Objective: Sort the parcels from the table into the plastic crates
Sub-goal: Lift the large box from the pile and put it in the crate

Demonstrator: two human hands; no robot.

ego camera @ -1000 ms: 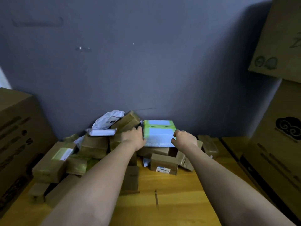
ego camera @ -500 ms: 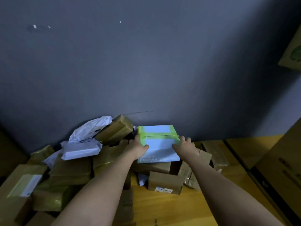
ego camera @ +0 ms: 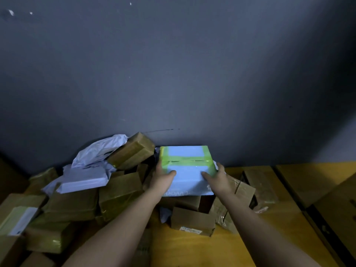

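We had our left hand (ego camera: 163, 177) and right hand (ego camera: 217, 178) clamped, fingers curled, on either side of the blue parcel (ego camera: 187, 170) atop the far pile on the desk (ego camera: 192, 251), ready, we judged, to lift it clear toward a crate, none in view.

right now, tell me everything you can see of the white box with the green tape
The white box looks like cardboard, with bright green tape along its far edges and across its top. It sits atop brown parcels against the grey wall. Partly hidden lettering runs along its near edge. The left hand and right hand grip its sides, thumbs on top.
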